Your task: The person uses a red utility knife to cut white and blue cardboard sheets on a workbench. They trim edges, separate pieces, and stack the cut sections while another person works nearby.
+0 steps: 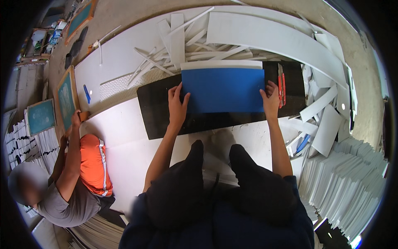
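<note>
We have the blue panel [224,90] between our two hands, with the left hand [178,107] pinching its left edge and the right hand [271,101] pinching its right, thumbs over the blue face. A white sheet [222,64] peeks out past its far edge, beyond our fingers. Below them lies a black board [166,128]; just right of our right fingers, a red tool [282,88] rests on it. White strips [177,39] heap up ahead of our fingers. Well left of them, a co-worker [74,203] touches a wooden-framed green board [66,99].
</note>
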Tool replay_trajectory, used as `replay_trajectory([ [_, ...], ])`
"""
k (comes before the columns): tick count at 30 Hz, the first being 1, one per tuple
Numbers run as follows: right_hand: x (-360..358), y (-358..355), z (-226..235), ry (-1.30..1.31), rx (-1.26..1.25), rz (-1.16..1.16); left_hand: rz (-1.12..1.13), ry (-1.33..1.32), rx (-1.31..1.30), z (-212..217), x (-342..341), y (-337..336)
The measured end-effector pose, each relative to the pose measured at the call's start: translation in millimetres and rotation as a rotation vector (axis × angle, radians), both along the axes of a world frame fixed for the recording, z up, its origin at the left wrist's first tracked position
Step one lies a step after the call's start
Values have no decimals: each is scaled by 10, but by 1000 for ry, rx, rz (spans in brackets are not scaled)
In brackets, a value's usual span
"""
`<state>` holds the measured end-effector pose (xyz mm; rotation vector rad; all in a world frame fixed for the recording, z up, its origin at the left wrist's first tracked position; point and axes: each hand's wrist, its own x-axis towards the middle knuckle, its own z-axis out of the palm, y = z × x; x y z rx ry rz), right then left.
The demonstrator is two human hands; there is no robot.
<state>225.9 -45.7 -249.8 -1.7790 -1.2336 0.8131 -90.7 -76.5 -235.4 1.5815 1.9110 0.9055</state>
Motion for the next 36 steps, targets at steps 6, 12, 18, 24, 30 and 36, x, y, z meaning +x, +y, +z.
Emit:
replay_trajectory([
  [6, -45, 110, 188, -2, 8, -35, 29, -77, -28, 101, -62, 145],
  [12, -43, 111, 243, 19, -27, -39, 11, -86, -30, 119, -96, 219],
  [18, -26, 3, 176, 20, -22, -33, 12, -85, -89, 70, -73, 120],
  [24, -65, -5, 178, 42, -28, -39, 10, -79, -67, 55, -71, 107],
  [30, -83, -1, 197, 31, -24, -41, 13, -81, -73, 48, -71, 123],
  [36, -73, 2, 166, 20, -24, -39, 20, -83, -81, 40, -69, 111],
])
